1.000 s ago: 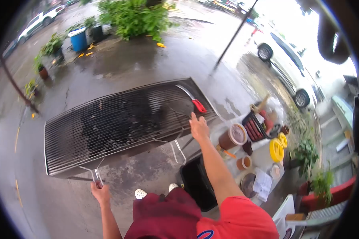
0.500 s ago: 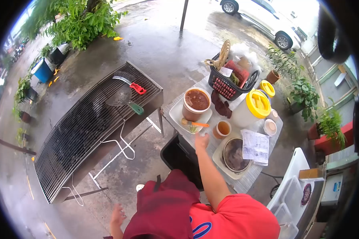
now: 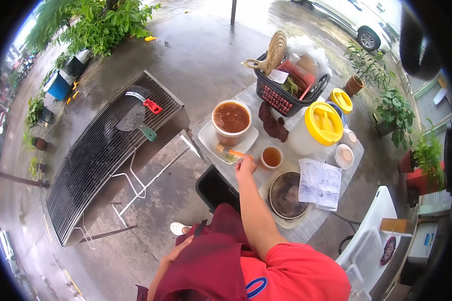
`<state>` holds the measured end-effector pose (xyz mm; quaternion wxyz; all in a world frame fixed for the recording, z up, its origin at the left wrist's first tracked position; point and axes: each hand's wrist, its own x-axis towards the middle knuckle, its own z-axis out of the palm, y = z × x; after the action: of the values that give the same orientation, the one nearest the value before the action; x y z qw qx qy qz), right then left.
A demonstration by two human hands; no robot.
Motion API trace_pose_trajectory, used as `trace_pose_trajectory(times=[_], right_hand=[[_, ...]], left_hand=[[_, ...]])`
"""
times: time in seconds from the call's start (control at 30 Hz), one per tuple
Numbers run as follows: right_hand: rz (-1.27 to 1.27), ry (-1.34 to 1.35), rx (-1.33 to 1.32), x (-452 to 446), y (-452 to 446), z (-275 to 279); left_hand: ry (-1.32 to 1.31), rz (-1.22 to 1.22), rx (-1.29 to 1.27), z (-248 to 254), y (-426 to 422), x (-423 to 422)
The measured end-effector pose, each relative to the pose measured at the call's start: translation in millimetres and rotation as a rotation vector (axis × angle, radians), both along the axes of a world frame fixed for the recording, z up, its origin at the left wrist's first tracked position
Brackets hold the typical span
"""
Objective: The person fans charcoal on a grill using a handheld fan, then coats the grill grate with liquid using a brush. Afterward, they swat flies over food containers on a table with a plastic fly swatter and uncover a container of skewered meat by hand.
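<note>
My right hand [image 3: 245, 166] is closed at the handle end of an orange-handled basting brush [image 3: 231, 151], whose bristles rest on a white tray [image 3: 250, 140]. A sprig of green leaves [image 3: 229, 158] lies under the brush on that tray. Behind it stands a tub of reddish-brown sauce [image 3: 231, 118]. To the right of my fingers is a small cup of amber liquid [image 3: 271, 157]. My left hand [image 3: 180, 249] lies against the dark red apron [image 3: 206, 261], fingers stretched out, holding nothing that shows.
To the left stands a long grill [image 3: 110, 165] bearing a red-handled wire brush [image 3: 151, 106] and a green-handled scraper [image 3: 148, 132]. The table also holds a black basket [image 3: 278, 99], a yellow-lidded container [image 3: 322, 125], a round pan [image 3: 289, 195] and papers [image 3: 320, 183]. Below sits a black bin [image 3: 215, 186].
My right hand has moved onto the brush handle and closed there. My left hand has come in from the side to the apron. The whole view has shifted slightly.
</note>
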<state>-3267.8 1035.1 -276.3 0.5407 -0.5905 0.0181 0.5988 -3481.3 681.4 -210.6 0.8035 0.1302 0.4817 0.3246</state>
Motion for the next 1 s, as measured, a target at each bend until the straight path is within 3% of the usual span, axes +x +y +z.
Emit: trace_pose_trajectory(times=[0.07,0.17,0.27,0.33,0.4,0.53,0.73,1.0], right_hand=[[0.010,-0.006,0.108,-7,-11,17],[0.093,-0.032,0.389,-11,-44,64],[0.171,-0.044,0.545,9,-71,101],[0.158,-0.002,0.618,26,-84,126],[0.085,-0.064,0.639,50,-93,151],[-0.118,-0.192,0.663,107,-104,172],[-0.255,-0.369,0.583,156,-110,170],[-0.201,-0.499,0.531,156,-107,150]], left_hand=[[0.113,-0.032,0.026,-18,0,-2],[0.822,-0.363,0.163,14,47,4],[1.251,-0.214,0.336,-18,92,14],[1.033,-0.247,0.557,-8,151,44],[0.474,-0.122,0.382,4,210,91],[0.301,-0.050,0.262,2,294,171],[0.495,0.023,0.219,-2,331,223],[0.639,0.030,0.310,-9,352,232]])
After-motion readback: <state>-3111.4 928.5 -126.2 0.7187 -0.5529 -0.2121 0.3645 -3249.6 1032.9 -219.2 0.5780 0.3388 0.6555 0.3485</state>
